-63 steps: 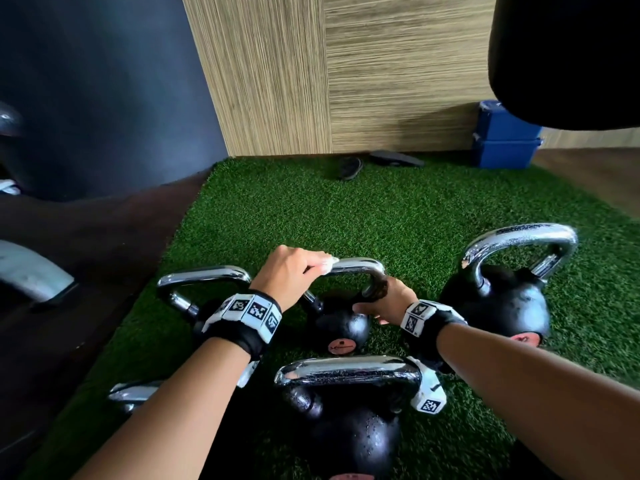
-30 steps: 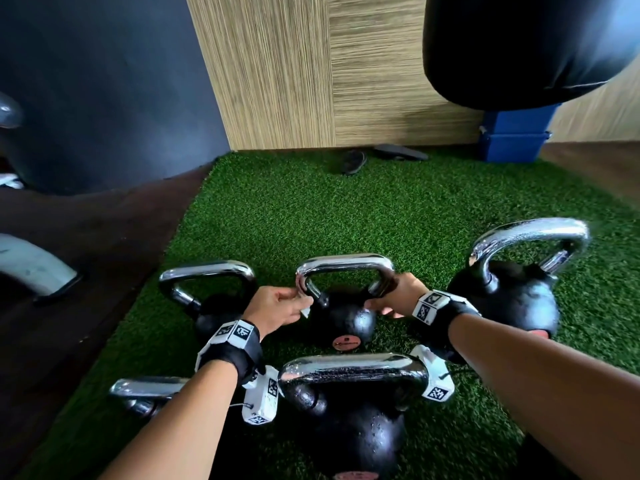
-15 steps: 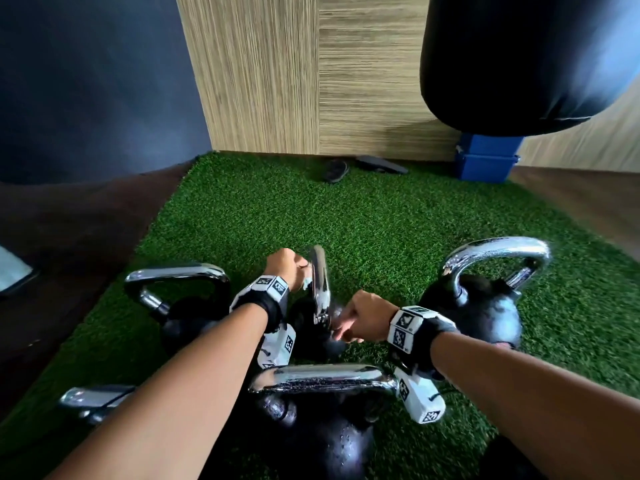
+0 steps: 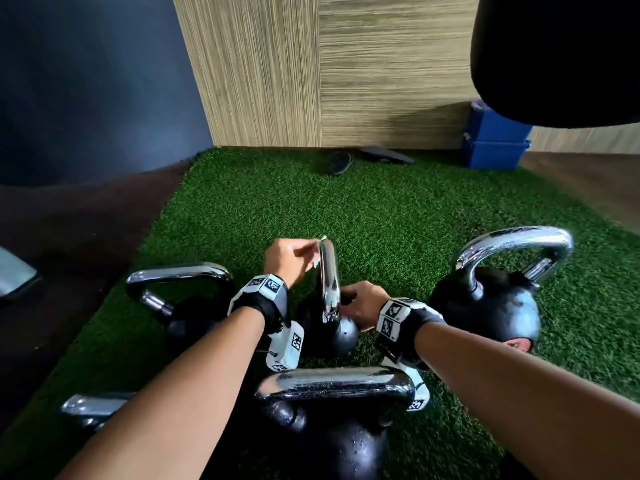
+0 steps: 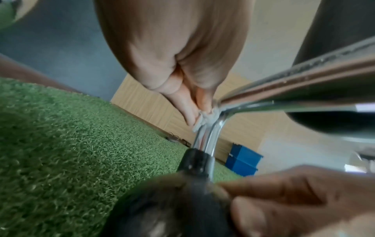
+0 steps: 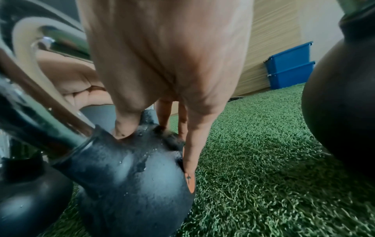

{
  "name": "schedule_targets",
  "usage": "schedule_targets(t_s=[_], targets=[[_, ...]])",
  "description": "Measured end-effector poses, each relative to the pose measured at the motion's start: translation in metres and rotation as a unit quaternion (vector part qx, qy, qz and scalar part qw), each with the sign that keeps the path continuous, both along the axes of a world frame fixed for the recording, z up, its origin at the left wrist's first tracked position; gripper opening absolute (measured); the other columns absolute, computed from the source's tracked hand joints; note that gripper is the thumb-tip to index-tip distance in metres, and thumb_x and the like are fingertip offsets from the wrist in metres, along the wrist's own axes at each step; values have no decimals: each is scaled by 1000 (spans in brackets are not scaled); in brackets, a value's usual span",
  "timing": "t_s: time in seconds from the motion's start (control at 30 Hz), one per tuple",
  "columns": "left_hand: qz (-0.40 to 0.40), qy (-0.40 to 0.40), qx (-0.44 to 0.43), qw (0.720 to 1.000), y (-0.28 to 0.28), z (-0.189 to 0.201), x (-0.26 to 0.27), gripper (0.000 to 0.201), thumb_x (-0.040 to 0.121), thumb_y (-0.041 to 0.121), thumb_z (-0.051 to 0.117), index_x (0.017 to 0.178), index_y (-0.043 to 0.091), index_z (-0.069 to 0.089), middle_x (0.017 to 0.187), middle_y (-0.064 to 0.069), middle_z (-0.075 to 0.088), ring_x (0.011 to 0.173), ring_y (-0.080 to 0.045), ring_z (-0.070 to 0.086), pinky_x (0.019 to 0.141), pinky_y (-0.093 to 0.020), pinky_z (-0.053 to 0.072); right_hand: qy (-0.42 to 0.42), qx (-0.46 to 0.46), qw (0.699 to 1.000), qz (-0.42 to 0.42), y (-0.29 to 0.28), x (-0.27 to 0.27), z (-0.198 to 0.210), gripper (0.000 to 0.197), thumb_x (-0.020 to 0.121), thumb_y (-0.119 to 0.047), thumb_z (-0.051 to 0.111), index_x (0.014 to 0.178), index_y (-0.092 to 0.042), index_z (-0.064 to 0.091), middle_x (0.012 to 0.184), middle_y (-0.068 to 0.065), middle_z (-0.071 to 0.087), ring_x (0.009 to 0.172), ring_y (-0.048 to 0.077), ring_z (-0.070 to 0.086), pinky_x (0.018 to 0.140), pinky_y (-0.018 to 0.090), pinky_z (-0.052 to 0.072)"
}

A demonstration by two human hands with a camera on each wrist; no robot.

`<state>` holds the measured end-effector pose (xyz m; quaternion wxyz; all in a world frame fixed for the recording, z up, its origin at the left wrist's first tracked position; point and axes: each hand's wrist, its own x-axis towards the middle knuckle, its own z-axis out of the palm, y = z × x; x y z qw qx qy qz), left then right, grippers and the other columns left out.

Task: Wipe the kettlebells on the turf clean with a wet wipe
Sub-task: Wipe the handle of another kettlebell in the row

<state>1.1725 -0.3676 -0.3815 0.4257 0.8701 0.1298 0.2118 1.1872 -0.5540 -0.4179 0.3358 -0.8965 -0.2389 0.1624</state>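
Observation:
A small black kettlebell stands mid-turf with its chrome handle edge-on to me. My left hand pinches a crumpled white wet wipe against the handle's far top bend. The left wrist view shows the wipe squeezed between the fingertips and the chrome bend. My right hand grips the ball from the right. In the right wrist view its thumb sits on top and a finger runs down the side of the ball, which carries water drops.
Other kettlebells crowd round: one on the left, a large one on the right, one nearest me and a handle at the lower left. Slippers and blue bins lie by the wall. A black punching bag hangs at the upper right.
The small kettlebell has turned so its handle is now edge-on. My left hand moved with the wipe from the handle's left leg to its far top bend. My right hand went from handle to ball.

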Motion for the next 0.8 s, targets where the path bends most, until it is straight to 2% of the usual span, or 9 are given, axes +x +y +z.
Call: schedule_targets(t_s=[0.07,0.1,0.17,0.2,0.33,0.47,0.6,0.7,0.8], targets=[[-5,9,22,1000,-3,0,-2,24,91,28,75,111,14,77,90,-6,79,67,-13,68,48,-12,47,19,3,1000,-9,0,2,-2,32,85,-38,74,113,-23,74,76,-15,69,55,-7,59,44,6,41],[-12,18,6,1000,-3,2,-2,23,91,22,75,113,13,77,94,-7,79,71,-15,71,55,-14,53,25,1,1000,-10,-1,3,-2,34,84,-39,75,115,-24,74,83,-12,72,59,-3,62,46,8,43],[-31,22,-107,993,-4,9,-2,25,91,8,74,115,8,75,101,-8,79,86,-23,75,75,-31,63,34,-3,999,-14,0,4,-2,36,84,-38,76,117,-25,73,94,-6,76,61,0,63,48,11,45],[-41,18,-166,985,-3,15,-4,26,90,3,73,116,5,74,98,-7,79,87,-23,75,77,-35,64,37,0,999,-15,0,4,-2,37,83,-38,77,118,-25,73,97,-4,76,61,0,63,48,12,45],[-106,65,-267,955,3,41,-12,22,85,1,77,107,1,75,96,-10,79,80,-18,77,67,-25,63,27,9,999,-18,-1,5,-4,35,83,-37,78,115,-25,74,92,-6,76,60,-3,61,46,7,42],[-162,180,-232,942,8,61,-23,24,84,-1,78,105,2,68,93,-15,77,77,-18,78,63,-23,61,18,2,1000,-18,-2,6,-3,29,82,-37,78,108,-24,76,77,-15,69,55,-7,58,43,4,38],[-134,187,-185,955,3,67,-29,21,85,3,79,101,2,65,102,-23,75,90,-28,75,75,-30,64,16,3,1000,-13,3,3,2,20,82,-32,78,102,-26,78,59,-25,63,43,-11,57,41,4,40],[-208,267,-200,920,5,66,-43,14,87,-1,75,96,2,65,92,-15,78,82,-21,77,73,-28,64,-2,-10,1000,-22,4,1,2,2,82,-28,79,84,-27,78,51,-23,60,38,-12,51,38,4,35],[-264,274,-194,904,5,64,-55,10,87,-4,73,92,0,66,81,-9,78,73,-15,77,65,-25,62,-5,-4,1000,-21,2,1,1,13,84,-21,78,74,-28,75,47,-24,59,37,-15,51,37,3,34]])
